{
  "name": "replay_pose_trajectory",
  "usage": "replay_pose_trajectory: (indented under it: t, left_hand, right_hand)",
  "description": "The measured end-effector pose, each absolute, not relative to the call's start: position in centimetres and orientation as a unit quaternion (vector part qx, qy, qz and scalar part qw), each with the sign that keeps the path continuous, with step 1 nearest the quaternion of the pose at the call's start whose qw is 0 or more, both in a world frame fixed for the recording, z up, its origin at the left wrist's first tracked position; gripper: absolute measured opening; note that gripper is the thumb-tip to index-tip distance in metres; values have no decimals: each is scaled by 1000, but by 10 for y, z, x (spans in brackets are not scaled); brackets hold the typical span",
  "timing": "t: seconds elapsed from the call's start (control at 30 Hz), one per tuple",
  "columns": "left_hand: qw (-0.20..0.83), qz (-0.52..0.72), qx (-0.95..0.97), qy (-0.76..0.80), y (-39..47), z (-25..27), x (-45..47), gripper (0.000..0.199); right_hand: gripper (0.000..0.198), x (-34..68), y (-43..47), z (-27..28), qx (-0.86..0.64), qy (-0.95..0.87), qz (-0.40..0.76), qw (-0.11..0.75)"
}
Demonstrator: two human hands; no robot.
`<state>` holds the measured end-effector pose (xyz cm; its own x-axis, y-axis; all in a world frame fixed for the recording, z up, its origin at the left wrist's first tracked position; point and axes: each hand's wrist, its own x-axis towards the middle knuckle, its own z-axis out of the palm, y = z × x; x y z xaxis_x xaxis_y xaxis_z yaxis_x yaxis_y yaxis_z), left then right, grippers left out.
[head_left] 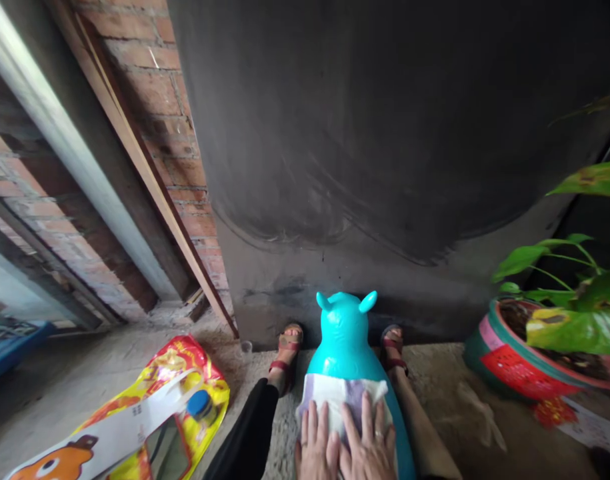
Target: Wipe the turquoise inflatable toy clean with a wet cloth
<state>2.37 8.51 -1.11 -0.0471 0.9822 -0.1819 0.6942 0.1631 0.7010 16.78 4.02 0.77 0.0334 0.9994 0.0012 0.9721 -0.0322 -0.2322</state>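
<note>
Blue tray: at nine o'clock we see the corner of a blue tray (7, 343) on the floor (85, 373), under the brick wall (149, 73).
Yellow bag: at eight o'clock we find a yellow printed bag (175, 373) lying flat, with a blue-capped bottle (201, 405) resting on it.
Left hand: at six o'clock our left hand (317, 448) lies flat, fingers together and stretched out, gripping nothing, pressed on the cloth.
Cloth: a pale, white-and-lilac cloth (342, 399) is spread over the toy's back, just beyond our fingertips.
Toy: the turquoise inflatable toy (345, 330) stands between our sandalled feet, its two small ears pointing toward twelve o'clock at the dark wall (385, 133).
Right hand: our right hand (368, 445) touches the left one, likewise flat and unclenched on the cloth, a ring on one finger.
Progress: we judge wiping is under way; the cloth covers only the back, and the head and sides look untouched.
Plant: at three o'clock a potted plant (535, 347) stands well apart.
</note>
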Motion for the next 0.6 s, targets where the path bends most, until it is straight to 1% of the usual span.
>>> replay_pose_trajectory:
  t: [0.1, 0.2, 0.3, 0.37, 0.47, 0.6]
  left_hand:
    - [367, 198, 600, 683, 66, -13, 32, 63]
    - [383, 184, 584, 691, 69, -6, 36, 63]
    - [364, 183, 597, 691, 71, -8, 34, 62]
    - [332, 185, 629, 679, 62, -21, 29, 61]
    - [237, 226, 723, 609, 37, -50, 18, 52]
    - [104, 364, 790, 482, 8, -70, 6, 32]
  right_hand:
    - [54, 153, 48, 3, -726, -678, 57, 99]
    - [56, 148, 66, 5, -721, -680, 49, 121]
    - [57, 150, 65, 5, -714, -685, 53, 135]
    - [55, 151, 48, 1, -706, -691, 54, 145]
    - [46, 150, 9, -2, -700, -693, 47, 165]
    - [27, 145, -28, 10, -705, -686, 38, 178]
